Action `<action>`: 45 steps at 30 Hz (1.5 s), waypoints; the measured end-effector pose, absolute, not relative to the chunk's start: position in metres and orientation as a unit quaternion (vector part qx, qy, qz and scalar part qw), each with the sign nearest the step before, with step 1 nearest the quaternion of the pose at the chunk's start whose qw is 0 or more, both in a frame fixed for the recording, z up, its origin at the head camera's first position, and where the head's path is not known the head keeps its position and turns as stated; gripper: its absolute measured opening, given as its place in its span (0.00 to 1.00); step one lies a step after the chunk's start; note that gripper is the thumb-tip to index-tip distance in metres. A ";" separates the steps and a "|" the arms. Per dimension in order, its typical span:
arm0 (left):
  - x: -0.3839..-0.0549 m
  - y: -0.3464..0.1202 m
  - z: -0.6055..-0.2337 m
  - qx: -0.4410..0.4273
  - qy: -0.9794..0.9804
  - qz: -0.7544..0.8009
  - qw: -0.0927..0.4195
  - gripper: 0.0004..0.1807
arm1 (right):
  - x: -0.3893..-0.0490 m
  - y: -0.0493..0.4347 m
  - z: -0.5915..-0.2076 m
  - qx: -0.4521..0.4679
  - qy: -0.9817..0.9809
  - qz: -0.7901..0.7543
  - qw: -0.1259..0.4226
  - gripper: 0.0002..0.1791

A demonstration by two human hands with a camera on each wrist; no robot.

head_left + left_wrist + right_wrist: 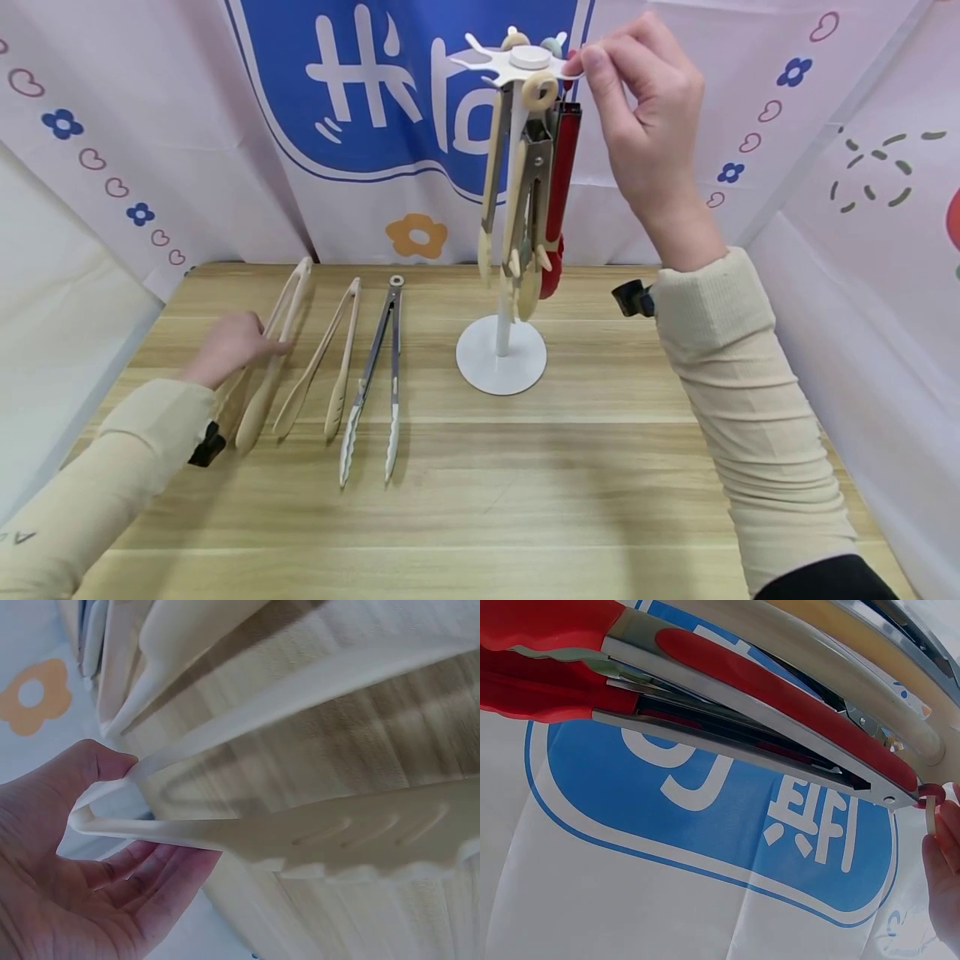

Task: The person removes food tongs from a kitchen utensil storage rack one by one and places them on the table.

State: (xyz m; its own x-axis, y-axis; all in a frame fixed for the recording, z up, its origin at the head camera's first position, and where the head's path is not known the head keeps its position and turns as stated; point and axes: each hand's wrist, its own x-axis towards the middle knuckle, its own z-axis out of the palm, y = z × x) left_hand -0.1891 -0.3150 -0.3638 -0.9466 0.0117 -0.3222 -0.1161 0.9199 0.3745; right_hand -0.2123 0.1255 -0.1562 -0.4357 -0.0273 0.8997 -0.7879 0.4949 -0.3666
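Observation:
My left hand (234,346) grips the leftmost cream tongs (258,407) on the table. In the left wrist view, the thumb presses one arm near the bend and the fingers lie against the other arm, which has a slotted, scalloped head. At the top of a white rotating rack (517,60), my right hand (654,108) pinches the end of a hook. Red-handled tongs (795,697) hang there by their red ring, close to the fingertips; their red heads show in the right wrist view. Other cream-handled tongs (537,167) hang alongside.
Right of my left hand lie slim beige tongs (342,387) and metal tongs with white tips (394,392), both spread. The rack's round white base (480,367) stands on the wooden table (525,508). A printed cloth (360,204) hangs behind.

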 end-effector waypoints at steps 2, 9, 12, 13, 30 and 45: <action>-0.190 -0.315 -0.366 -0.031 0.967 0.188 0.168 0.24 | -0.212 0.125 -0.156 0.279 -0.735 0.419 0.454 0.11; -0.191 -0.315 -0.368 -0.022 0.969 0.175 0.171 0.21 | -0.213 0.126 -0.157 0.280 -0.735 0.417 0.454 0.11; -0.192 -0.315 -0.369 -0.015 0.970 0.174 0.168 0.20 | -0.212 0.126 -0.156 0.278 -0.738 0.417 0.453 0.11; -0.193 -0.315 -0.369 -0.014 0.970 0.174 0.168 0.19 | -0.212 0.126 -0.156 0.277 -0.739 0.416 0.452 0.11; -0.201 -0.309 -0.374 -0.028 0.963 0.178 0.202 0.17 | -0.214 0.126 -0.157 0.281 -0.736 0.420 0.451 0.11; -0.208 -0.309 -0.381 -0.015 0.967 0.168 0.192 0.17 | -0.213 0.128 -0.156 0.283 -0.741 0.411 0.450 0.11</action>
State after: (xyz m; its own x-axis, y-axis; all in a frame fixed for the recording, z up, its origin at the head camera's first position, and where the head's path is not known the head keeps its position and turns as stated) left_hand -0.2077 -0.3094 -0.3808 -0.9255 0.0364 -0.3769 -0.0932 0.9428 0.3199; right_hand -0.2127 0.1276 -0.1563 -0.4353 -0.0491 0.8990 -0.7884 0.5028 -0.3543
